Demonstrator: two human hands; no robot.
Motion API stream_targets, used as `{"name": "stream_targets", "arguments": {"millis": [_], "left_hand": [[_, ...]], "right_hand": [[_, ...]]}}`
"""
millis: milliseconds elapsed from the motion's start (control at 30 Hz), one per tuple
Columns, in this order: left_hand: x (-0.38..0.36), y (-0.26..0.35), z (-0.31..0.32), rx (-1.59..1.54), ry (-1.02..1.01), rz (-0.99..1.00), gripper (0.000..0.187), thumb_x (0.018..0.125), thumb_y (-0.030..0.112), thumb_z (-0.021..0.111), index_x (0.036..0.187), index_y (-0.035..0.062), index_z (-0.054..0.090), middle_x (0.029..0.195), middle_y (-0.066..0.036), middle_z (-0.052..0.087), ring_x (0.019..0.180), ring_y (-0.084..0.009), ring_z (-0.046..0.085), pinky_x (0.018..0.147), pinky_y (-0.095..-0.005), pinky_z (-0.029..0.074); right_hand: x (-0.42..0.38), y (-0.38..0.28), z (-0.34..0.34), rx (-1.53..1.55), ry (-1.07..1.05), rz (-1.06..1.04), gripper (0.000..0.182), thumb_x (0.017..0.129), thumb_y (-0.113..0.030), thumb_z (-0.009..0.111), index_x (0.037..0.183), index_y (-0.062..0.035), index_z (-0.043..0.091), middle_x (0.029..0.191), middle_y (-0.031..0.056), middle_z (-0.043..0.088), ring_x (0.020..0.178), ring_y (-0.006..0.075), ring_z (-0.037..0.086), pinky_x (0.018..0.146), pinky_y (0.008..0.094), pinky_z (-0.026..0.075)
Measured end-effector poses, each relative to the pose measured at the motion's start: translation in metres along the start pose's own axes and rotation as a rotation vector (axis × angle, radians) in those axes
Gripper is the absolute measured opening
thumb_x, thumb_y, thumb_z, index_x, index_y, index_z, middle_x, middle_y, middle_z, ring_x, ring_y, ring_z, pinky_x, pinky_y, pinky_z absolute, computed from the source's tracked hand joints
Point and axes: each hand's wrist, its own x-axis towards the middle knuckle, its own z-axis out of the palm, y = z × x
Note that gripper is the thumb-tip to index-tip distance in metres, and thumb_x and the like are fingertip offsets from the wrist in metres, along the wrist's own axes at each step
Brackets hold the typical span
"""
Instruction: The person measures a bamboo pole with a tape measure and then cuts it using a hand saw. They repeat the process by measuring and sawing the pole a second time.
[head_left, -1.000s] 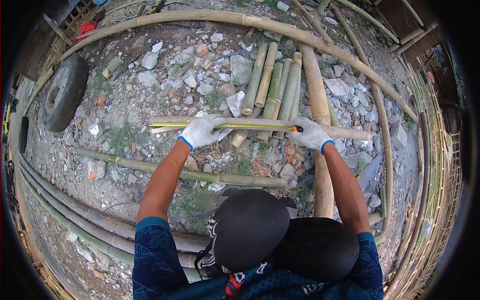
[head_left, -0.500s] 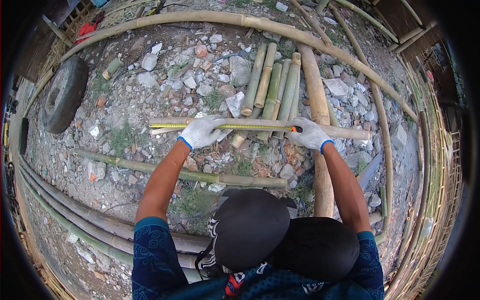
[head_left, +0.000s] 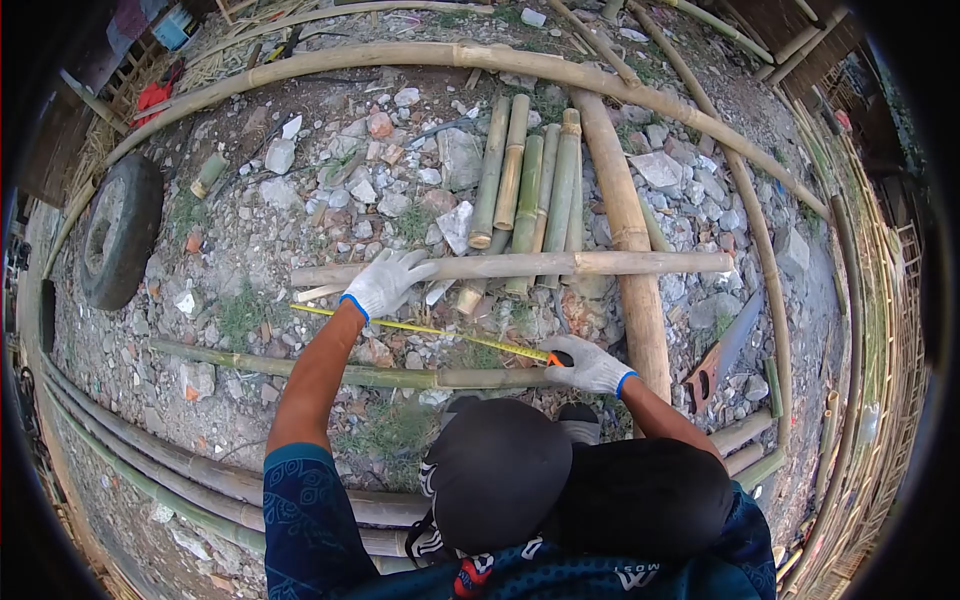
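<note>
A long bamboo pole lies crosswise over several short cut bamboo pieces and a thick pole. My left hand, in a white glove, rests on this crosswise pole near its left end, fingers apart. Lower and to the right, my gloved right hand is closed around an orange and black tape measure. The yellow blade stretches out leftward, below the pole and passing below my left hand.
A handsaw lies on the rubble at the right. Another bamboo pole lies nearer my knees. An old tire is at the left, and a long curved pole spans the far side.
My right hand has left the pole and moved down toward me with the tape measure, so the blade now slants below the pole. My left hand's fingers have spread on the pole.
</note>
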Motion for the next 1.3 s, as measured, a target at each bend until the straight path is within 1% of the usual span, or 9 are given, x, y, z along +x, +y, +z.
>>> {"name": "stream_targets", "arguments": {"millis": [167,300,467,567,667,767,833,1033,1300], "left_hand": [[0.010,-0.012,0.021,0.031,-0.067,-0.004,0.058,0.086,0.011,0.072,0.140,0.0170,0.053,0.130,-0.016,0.060,0.110,-0.0377,0.066,0.094,-0.0479,0.055],[0.009,0.011,0.007,-0.020,-0.076,-0.009,0.056,0.087,0.016,0.072,0.139,0.0166,0.053,0.123,-0.016,0.060,0.103,-0.0366,0.068,0.080,-0.0476,0.060],[0.041,0.072,-0.045,-0.213,-0.221,-0.123,0.062,0.087,0.017,0.069,0.146,0.0190,0.049,0.123,-0.019,0.060,0.104,-0.0363,0.070,0.079,-0.0492,0.061],[0.081,0.099,-0.062,-0.259,-0.162,-0.128,0.064,0.087,0.016,0.067,0.148,0.0191,0.047,0.122,-0.019,0.061,0.104,-0.0372,0.070,0.079,-0.0503,0.061],[0.134,0.111,-0.052,-0.182,-0.142,-0.064,0.064,0.088,0.014,0.065,0.149,0.0195,0.046,0.117,-0.020,0.061,0.101,-0.0381,0.070,0.077,-0.0512,0.060],[0.184,0.118,-0.049,-0.109,-0.071,0.001,0.064,0.088,0.011,0.064,0.150,0.0191,0.047,0.116,-0.020,0.061,0.100,-0.0377,0.070,0.077,-0.0505,0.060],[0.209,0.117,-0.051,-0.045,-0.068,0.050,0.065,0.088,0.010,0.064,0.151,0.0189,0.048,0.118,-0.019,0.061,0.103,-0.0366,0.069,0.078,-0.0495,0.060],[0.265,0.117,-0.053,0.040,-0.081,0.118,0.064,0.091,0.002,0.058,0.152,0.0217,0.050,0.116,-0.019,0.061,0.101,-0.0365,0.069,0.076,-0.0471,0.060],[0.313,0.136,-0.038,0.023,-0.069,0.158,0.067,0.089,0.007,0.064,0.152,0.0205,0.047,0.117,-0.018,0.061,0.099,-0.0372,0.070,0.075,-0.0474,0.061]], "right_hand": [[-0.021,0.013,0.047,0.155,0.165,-0.028,0.061,0.092,-0.031,0.075,0.145,-0.0068,0.057,0.148,0.0209,0.055,0.139,0.0391,0.052,0.117,0.0454,0.043],[-0.057,0.021,0.035,0.180,0.489,-0.069,0.057,0.090,-0.022,0.075,0.143,-0.0075,0.059,0.148,0.0208,0.055,0.139,0.0404,0.052,0.117,0.0458,0.043],[-0.131,0.081,0.025,-0.230,1.292,0.365,0.035,0.090,-0.008,0.073,0.123,-0.0001,0.067,0.126,0.0211,0.067,0.116,0.0387,0.065,0.102,0.0456,0.052],[-0.162,0.124,0.013,0.390,1.592,0.684,0.032,0.096,-0.015,0.070,0.125,-0.0005,0.068,0.120,0.0198,0.069,0.105,0.0327,0.069,0.098,0.0427,0.053],[-0.185,0.220,0.039,-0.037,1.253,0.729,0.042,0.094,-0.024,0.070,0.130,-0.0033,0.067,0.121,0.0224,0.069,0.109,0.0386,0.068,0.098,0.0477,0.053],[-0.185,0.228,0.045,-0.112,0.761,0.794,0.055,0.086,-0.029,0.073,0.136,-0.0077,0.063,0.127,0.0228,0.066,0.115,0.0424,0.065,0.101,0.0528,0.052],[-0.177,0.214,0.048,-0.209,0.788,0.863,0.059,0.084,-0.030,0.073,0.138,-0.0094,0.061,0.127,0.0213,0.064,0.115,0.0426,0.064,0.100,0.0529,0.052],[-0.170,0.247,0.053,-0.356,1.293,0.925,0.059,0.081,-0.022,0.077,0.136,-0.0065,0.060,0.131,0.0233,0.060,0.120,0.0443,0.058,0.103,0.0546,0.048],[-0.179,0.285,0.038,-0.188,0.933,1.057,0.064,0.086,-0.046,0.071,0.136,-0.0078,0.063,0.125,0.0181,0.068,0.121,0.0388,0.062,0.104,0.0531,0.045]]}}
